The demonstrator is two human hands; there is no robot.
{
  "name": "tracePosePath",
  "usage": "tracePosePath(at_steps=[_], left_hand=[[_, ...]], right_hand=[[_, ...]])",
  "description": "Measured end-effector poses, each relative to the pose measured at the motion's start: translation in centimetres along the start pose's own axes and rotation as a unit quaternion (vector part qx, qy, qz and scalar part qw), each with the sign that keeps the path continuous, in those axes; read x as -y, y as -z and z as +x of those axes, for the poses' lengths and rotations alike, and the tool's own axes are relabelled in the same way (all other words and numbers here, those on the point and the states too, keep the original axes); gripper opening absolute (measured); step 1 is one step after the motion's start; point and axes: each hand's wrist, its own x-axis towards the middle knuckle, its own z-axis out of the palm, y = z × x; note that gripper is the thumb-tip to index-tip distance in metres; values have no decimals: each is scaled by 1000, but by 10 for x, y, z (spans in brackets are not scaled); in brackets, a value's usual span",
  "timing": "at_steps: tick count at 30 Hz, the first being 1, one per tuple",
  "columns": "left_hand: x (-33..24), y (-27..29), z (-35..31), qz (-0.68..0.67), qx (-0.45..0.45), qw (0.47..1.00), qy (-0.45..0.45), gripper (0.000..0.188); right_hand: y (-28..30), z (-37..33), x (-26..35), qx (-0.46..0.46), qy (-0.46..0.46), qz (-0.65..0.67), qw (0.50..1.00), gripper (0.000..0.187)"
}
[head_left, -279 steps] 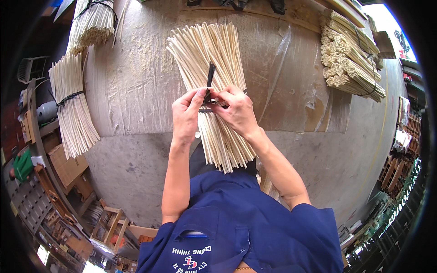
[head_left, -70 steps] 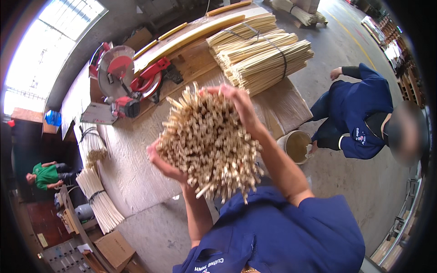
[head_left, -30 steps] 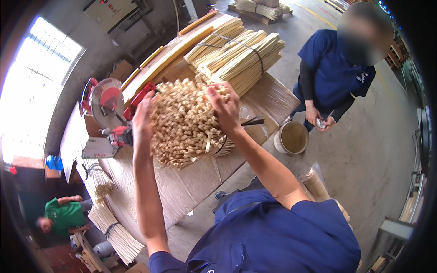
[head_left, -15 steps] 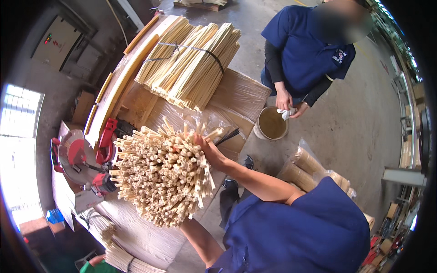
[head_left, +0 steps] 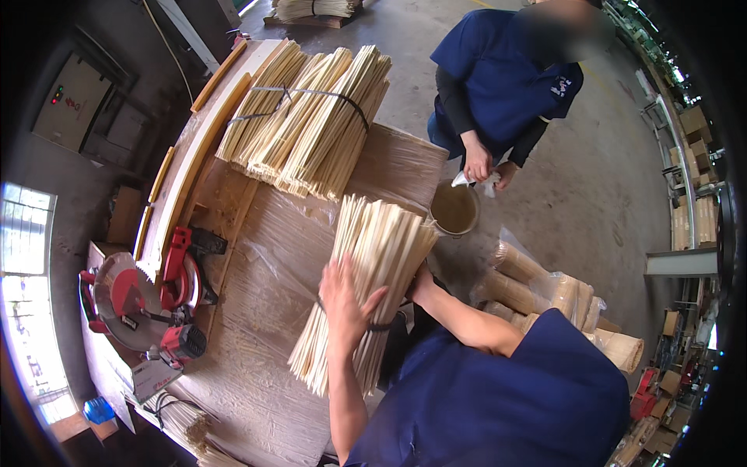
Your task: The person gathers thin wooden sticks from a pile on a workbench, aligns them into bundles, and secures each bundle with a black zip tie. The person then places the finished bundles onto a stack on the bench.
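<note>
A thick bundle of pale thin sticks point(head_left: 381, 249), bound by a black strap low down, stands tilted at the near right edge of the table. Against its left side lies my left hand point(head_left: 346, 300), open, fingers stretched out along the sticks and thumb spread apart. My right hand point(head_left: 422, 285) holds the bundle from its right side; the sticks hide its fingertips. Farther back on the table, larger bundles of the same sticks point(head_left: 311, 124) lie tied with black straps.
A red circular saw point(head_left: 132, 300) with an exposed blade stands at the table's left. Plastic film covers the tabletop point(head_left: 264, 311). Across from me, a person in a blue shirt point(head_left: 506, 78) holds a white cloth over a bucket point(head_left: 455, 208). Wrapped rolls point(head_left: 537, 280) lie to the right.
The bundle has turned from showing its cut ends to showing its side, and has moved right. My left hand has come from beneath it onto its left face; my right hand has slid down its right side.
</note>
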Motion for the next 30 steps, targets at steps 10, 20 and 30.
tracePosePath(at_steps=[10,20,30], left_hand=[[78,-32,-158,-528,-279,549,585,99],[34,-80,-138,-548,-403,555,479,86],[-14,-103,-153,-514,-421,585,464,85]], right_hand=[[-15,44,131,-36,391,-397,829,57],[-141,86,209,305,-49,-693,651,107],[-136,55,262,345,-9,-677,650,109]])
